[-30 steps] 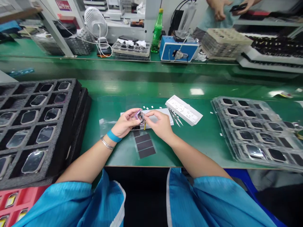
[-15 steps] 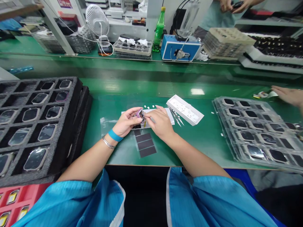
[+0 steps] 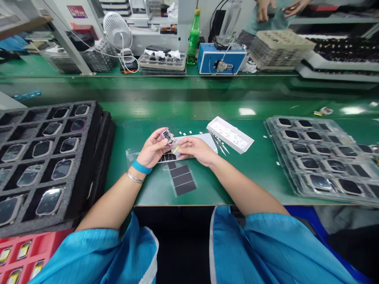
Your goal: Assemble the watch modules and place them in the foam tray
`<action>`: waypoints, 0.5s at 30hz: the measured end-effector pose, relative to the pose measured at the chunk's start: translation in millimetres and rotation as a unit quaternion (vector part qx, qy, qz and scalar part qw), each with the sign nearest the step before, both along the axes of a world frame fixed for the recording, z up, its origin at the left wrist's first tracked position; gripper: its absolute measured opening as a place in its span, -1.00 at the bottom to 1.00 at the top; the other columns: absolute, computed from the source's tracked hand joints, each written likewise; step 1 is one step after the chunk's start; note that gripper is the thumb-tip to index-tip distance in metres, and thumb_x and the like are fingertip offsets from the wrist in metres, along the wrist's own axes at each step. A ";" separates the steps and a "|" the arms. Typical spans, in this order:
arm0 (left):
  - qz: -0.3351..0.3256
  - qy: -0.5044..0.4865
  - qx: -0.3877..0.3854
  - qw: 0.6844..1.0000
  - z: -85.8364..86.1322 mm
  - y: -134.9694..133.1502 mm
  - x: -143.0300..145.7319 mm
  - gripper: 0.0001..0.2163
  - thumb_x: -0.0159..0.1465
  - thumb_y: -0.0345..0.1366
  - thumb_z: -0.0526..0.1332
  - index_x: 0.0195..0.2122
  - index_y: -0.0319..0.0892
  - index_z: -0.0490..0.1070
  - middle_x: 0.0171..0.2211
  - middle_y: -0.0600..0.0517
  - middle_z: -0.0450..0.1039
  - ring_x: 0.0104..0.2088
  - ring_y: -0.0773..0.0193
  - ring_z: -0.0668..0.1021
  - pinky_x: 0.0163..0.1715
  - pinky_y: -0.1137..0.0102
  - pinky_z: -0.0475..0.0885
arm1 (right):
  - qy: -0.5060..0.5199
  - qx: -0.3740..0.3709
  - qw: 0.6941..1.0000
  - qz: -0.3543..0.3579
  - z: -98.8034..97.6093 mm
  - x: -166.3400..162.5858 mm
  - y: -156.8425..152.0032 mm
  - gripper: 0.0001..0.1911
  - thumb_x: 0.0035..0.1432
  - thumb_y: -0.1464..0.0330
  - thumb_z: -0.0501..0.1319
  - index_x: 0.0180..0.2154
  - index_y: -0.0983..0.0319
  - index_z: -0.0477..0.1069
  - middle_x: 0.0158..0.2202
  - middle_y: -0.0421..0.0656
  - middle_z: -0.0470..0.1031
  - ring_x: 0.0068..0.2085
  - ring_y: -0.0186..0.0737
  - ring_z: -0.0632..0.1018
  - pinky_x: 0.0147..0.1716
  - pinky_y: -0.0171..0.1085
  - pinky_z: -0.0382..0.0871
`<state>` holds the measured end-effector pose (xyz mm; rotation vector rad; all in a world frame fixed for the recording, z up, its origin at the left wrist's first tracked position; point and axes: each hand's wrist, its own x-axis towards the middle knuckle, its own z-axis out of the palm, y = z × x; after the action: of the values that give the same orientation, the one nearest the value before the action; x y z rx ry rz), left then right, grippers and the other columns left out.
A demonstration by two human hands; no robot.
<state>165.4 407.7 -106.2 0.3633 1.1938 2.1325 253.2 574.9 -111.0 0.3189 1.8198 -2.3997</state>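
Observation:
My left hand [image 3: 152, 149] is closed around a purple smartwatch case [image 3: 167, 136], tilted so that its bare inner parts show. Close on its right, my right hand [image 3: 196, 150] pinches a small silver-and-yellow piece [image 3: 177, 150] that looks like a watch battery. Its fingertips hide part of the piece. Under both hands lies a pale grey-white pad [image 3: 207, 140], with a sheet of black stickers [image 3: 168, 157] at its left end. Nearer me is a clear strip of dark rectangular stickers [image 3: 183, 180]. Tweezers [image 3: 220, 145] lie beside the white box [image 3: 248, 146] of small bits.
At left, a grey foam tray [image 3: 96, 130] holds several watches, above a red tray [image 3: 49, 241] with silver-and-yellow pieces. Stacked clear trays [image 3: 284, 165] of watch screens stand at right. A fan [image 3: 117, 29], green bottle [image 3: 194, 37] and blue box [image 3: 204, 59] line the back shelf.
The watch case and my right fingers have drawn apart, and the silver-and-yellow piece now shows in my right fingertips. A co-worker's hand at the far right has left the view.

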 end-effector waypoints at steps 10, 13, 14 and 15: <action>-0.095 -0.025 -0.060 0.993 -1.9 -0.2 2.1 -0.56 -0.02 -0.39 0.45 -0.10 -0.14 0.42 -0.25 0.03 0.54 -0.28 0.25 0.63 -0.29 0.40 0.61 | 0.180 0.066 0.971 -0.139 11.4 2.9 3.1 -0.65 -0.07 0.23 0.43 -0.22 0.19 0.47 -0.36 -0.25 0.50 -0.36 -0.36 0.55 -0.30 -0.31 0.53; -0.132 -0.043 -0.085 0.987 -1.9 0.1 3.1 -0.59 0.02 -0.41 0.42 -0.08 -0.15 0.44 -0.26 0.01 0.55 -0.32 0.25 0.64 -0.33 0.43 0.60 | 0.216 0.134 0.958 -0.135 8.3 4.2 -0.6 -0.67 -0.01 0.17 0.39 -0.21 0.18 0.50 -0.27 -0.18 0.55 -0.25 -0.29 0.56 -0.16 -0.23 0.52; -0.143 -0.047 -0.090 0.985 -2.1 0.2 3.5 -0.60 0.03 -0.41 0.41 -0.07 -0.15 0.45 -0.26 -0.01 0.55 -0.32 0.25 0.64 -0.34 0.44 0.59 | 0.226 0.164 0.951 -0.135 7.4 4.8 -1.7 -0.68 0.02 0.16 0.37 -0.20 0.17 0.51 -0.24 -0.17 0.56 -0.22 -0.26 0.56 -0.13 -0.20 0.51; -0.153 -0.049 -0.093 0.983 -2.5 0.3 3.9 -0.60 0.04 -0.41 0.40 -0.06 -0.15 0.46 -0.25 -0.02 0.55 -0.32 0.24 0.64 -0.35 0.44 0.59 | 0.236 0.197 0.942 -0.136 6.8 5.4 -2.5 -0.71 0.06 0.16 0.34 -0.19 0.16 0.51 -0.23 -0.16 0.56 -0.21 -0.25 0.56 -0.11 -0.18 0.50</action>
<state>169.3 408.0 -108.7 0.3299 1.1849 1.7414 258.7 572.4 -104.3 0.0192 2.6381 -2.4170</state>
